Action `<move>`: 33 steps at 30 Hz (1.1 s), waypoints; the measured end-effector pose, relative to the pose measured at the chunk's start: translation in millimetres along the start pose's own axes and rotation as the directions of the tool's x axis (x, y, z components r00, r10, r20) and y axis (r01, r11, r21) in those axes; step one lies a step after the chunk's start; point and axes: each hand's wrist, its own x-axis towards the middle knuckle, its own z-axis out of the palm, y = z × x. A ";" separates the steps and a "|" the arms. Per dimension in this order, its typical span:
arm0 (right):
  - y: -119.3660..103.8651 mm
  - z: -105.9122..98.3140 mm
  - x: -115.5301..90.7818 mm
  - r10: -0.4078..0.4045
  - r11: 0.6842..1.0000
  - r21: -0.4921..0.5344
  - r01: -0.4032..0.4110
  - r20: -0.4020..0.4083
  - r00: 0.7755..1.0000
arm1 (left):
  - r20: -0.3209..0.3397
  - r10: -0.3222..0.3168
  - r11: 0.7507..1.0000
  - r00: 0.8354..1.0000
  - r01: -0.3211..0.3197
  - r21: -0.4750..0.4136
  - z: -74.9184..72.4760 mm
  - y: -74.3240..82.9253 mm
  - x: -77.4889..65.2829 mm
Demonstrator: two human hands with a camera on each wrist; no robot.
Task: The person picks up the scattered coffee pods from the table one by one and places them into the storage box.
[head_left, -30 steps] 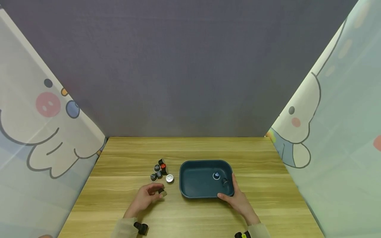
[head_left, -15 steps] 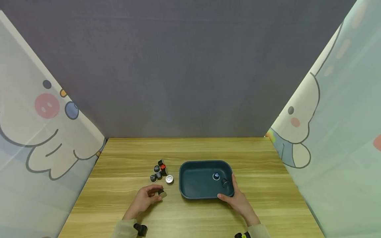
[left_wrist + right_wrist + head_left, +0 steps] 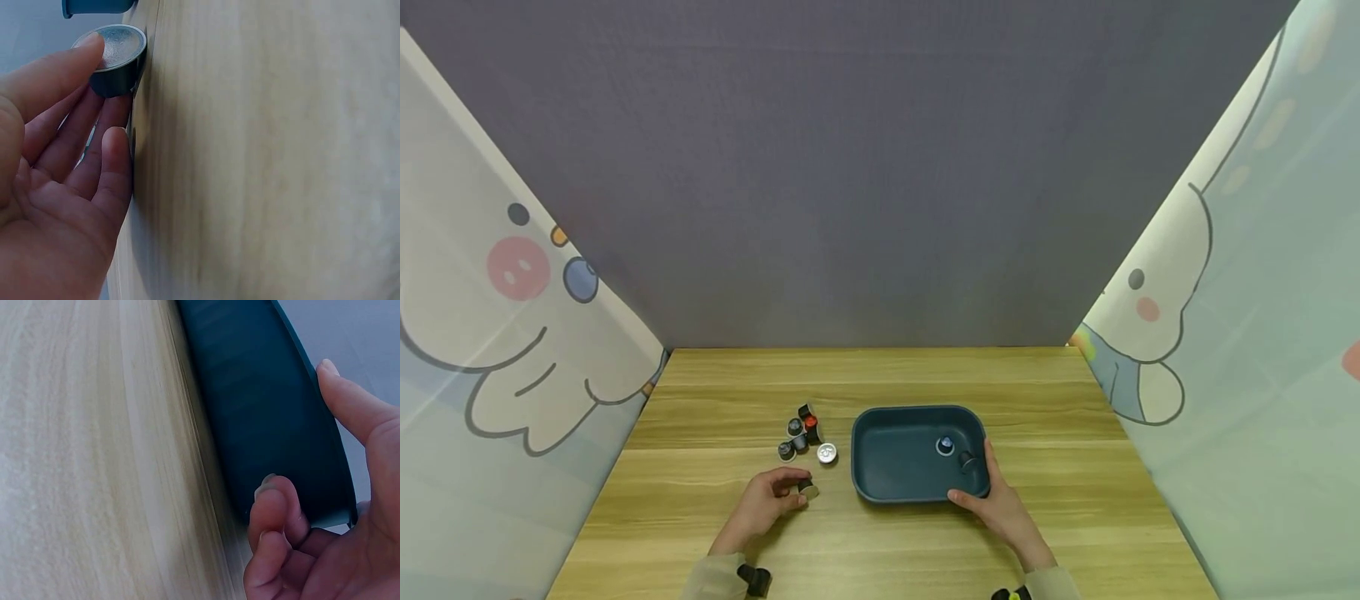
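Observation:
A dark coffee capsule (image 3: 807, 486) with a pale foil lid sits in my left hand (image 3: 765, 503), pinched between thumb and fingers just above the wooden table. The left wrist view shows the thumb on the lid (image 3: 119, 53) and fingers along the dark cup side. My right hand (image 3: 1002, 510) grips the near right corner of a dark teal tray (image 3: 887, 492), thumb over the front rim and fingers along the right side. Inside the tray, a blue capsule (image 3: 945, 445) stands and a dark capsule (image 3: 967, 460) lies close to the right wall.
Left of the tray lies a silver capsule (image 3: 827, 453), lid up. Beyond it is a cluster of several capsules, one with a red end (image 3: 811, 422) and others dark (image 3: 786, 451). A grey wall (image 3: 865, 208) backs the wooden table (image 3: 865, 550).

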 end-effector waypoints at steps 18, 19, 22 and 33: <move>0.9 0.9 1.0 0.002 1.000 -0.002 -0.002 -0.009 1.000 | -0.011 0.031 0.998 0.999 -0.031 -0.050 -0.3 -0.9 -0.2; 1.2 1.0 1.4 0.002 1.000 -0.005 -0.002 -0.012 1.000 | -0.014 0.034 0.998 0.999 -0.035 -0.056 -0.7 -0.4 0.3; 1.9 0.8 2.2 -0.004 1.000 -0.008 0.004 -0.015 1.000 | -0.025 0.045 0.996 0.999 -0.047 -0.074 -1.1 1.1 2.4; 1.6 1.3 1.4 -0.006 1.000 -0.023 0.006 -0.012 1.000 | -0.063 0.020 0.995 0.998 -0.026 -0.100 -5.6 11.6 3.3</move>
